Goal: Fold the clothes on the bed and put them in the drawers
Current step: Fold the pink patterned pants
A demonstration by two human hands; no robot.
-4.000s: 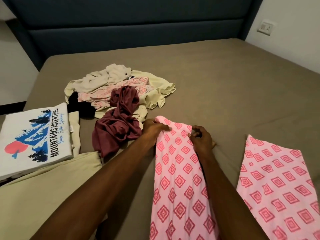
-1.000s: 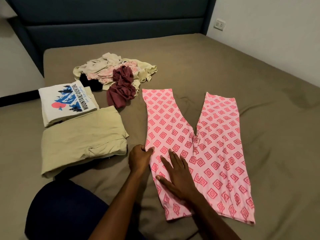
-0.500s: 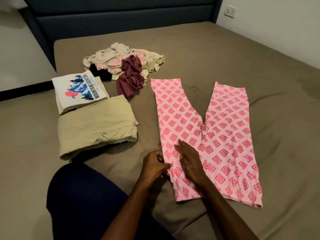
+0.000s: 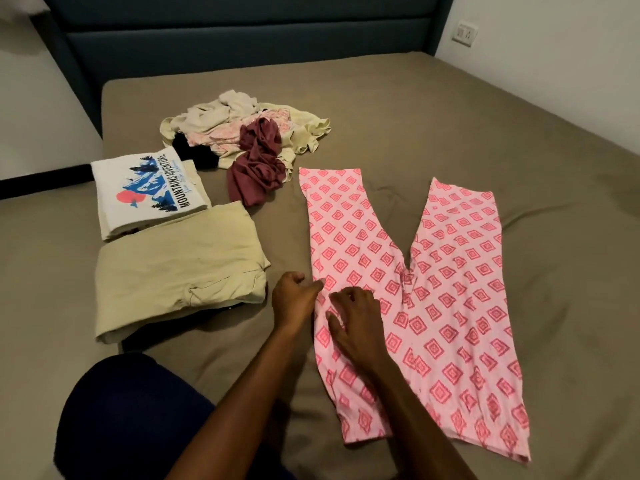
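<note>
The left hand pinches the left edge of the pink patterned trousers, fingers curled at the hem line. The right hand rests on the same leg just beside it, fingers bent and pressing the fabric flat. The trousers lie spread on the bed, legs parted in a V. Left of the trousers: a folded beige garment; beyond it, a folded white printed T-shirt. An unfolded clothes pile lies beyond the trousers' left leg.
</note>
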